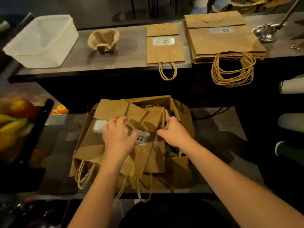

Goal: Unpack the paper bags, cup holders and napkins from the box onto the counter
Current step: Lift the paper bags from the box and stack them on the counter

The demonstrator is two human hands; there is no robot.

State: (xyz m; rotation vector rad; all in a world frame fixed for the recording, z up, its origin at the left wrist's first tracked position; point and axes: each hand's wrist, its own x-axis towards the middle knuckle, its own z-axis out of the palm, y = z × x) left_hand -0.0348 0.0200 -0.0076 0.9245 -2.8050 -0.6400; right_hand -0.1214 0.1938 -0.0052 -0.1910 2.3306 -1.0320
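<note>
Left hand (pixel 117 137) spread flat on paper bags (pixel 115 150) in box (pixel 181 111); right hand (pixel 172 130) curled loosely, holding nothing visible. Bags light, floppy, slidey; grip stack edges at 6 o'clock near handles.

I have both bare forearms reaching forward and down. My left hand (pixel 117 139) lies palm-down, fingers spread and slightly curled. My right hand (pixel 172 131) is loosely cupped (thumb toward the left).

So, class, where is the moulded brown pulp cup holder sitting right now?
In the head view, the moulded brown pulp cup holder sits on the upper counter, left of centre, between the white plastic tub and the small brown paper bag.
</note>
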